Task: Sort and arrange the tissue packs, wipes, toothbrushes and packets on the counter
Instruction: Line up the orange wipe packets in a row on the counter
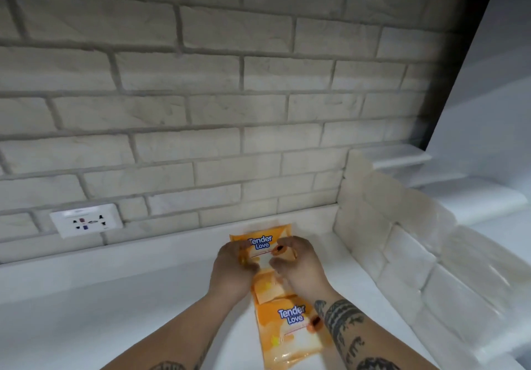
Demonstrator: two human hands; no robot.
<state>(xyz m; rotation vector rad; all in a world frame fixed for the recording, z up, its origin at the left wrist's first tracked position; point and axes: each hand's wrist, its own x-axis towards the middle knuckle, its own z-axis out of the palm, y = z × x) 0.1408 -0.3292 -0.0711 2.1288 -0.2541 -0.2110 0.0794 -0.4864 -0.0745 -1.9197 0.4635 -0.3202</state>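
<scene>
Low in the middle of the frame, our left hand (pixel 230 266) and right hand (pixel 298 263) each have their grip clamped on a side of the far orange pack (pixel 263 244), which lies flat on the white desk (pixel 115 312) close to the brick wall (pixel 201 111). We judge the two-sided hold is for squaring it end to end with the near orange pack (pixel 290 329) below it, making one tidy column.

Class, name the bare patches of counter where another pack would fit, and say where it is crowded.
Bare counter lies left of the left hand, below the socket. A narrower strip lies between the right hand and the brick side wall. It is crowded in the middle, where both hands hold the orange packs.
</scene>
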